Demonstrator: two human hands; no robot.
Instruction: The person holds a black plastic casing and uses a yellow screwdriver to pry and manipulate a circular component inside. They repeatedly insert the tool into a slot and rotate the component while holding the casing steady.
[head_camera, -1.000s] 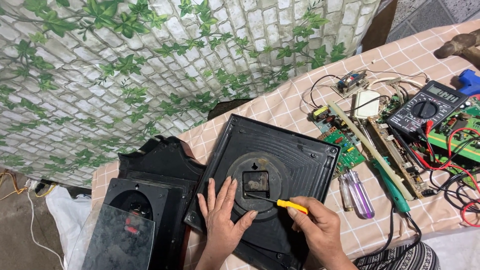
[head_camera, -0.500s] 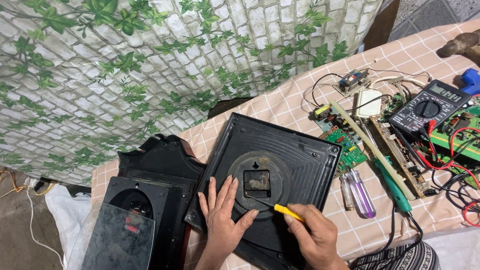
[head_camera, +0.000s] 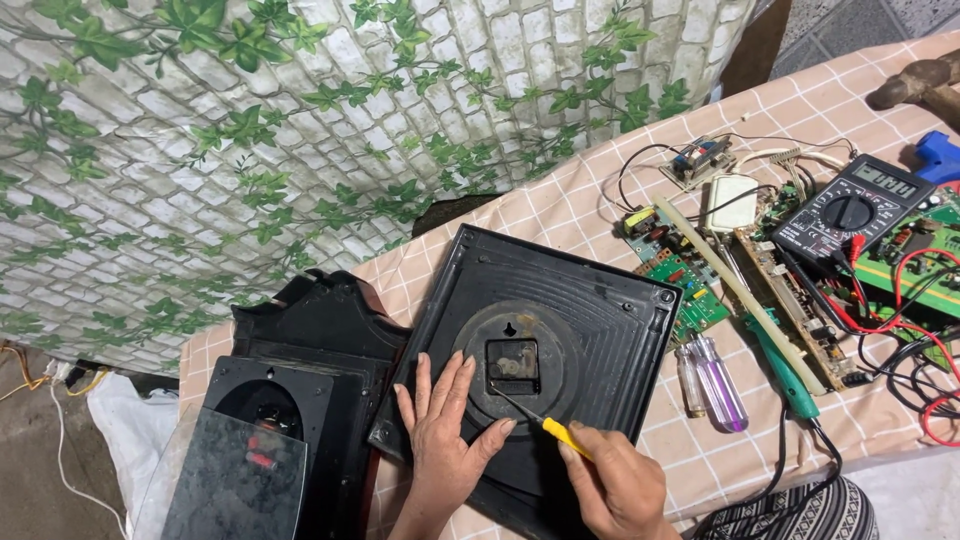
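At the far left, at about 8 o'clock, a dark wooden clock case with a round hole and a loose glass pane (head_camera: 240, 470) is seen lying flat on the checked pink tablecloth (head_camera: 590, 215). Nothing is being done to it.

Next, near 6 o'clock, the left hand (head_camera: 440, 435) is laid flat on the square black plastic clock back (head_camera: 570, 320). Its fingers are spread apart and nothing is gripped; the clock back is only pressed down and kept steady.

In the middle of the clock back, the small square clock motor box (head_camera: 513, 360) is seen sitting in its round recess. It has not been taken out.

At about 5 o'clock, the right hand (head_camera: 615, 490) is closed around a thin screwdriver with a yellow handle (head_camera: 560, 438). The fingers are clamped on the handle, and the metal tip is put at the lower left edge of the motor box. So the work looks like it is near its start: the box is being poked or pried, and it is left to come free.

At 3 o'clock, two clear-handled screwdrivers (head_camera: 708, 382) lie unused. Farther right, green circuit boards (head_camera: 690, 290) and a black multimeter with a round dial (head_camera: 850, 210) are seen untouched.
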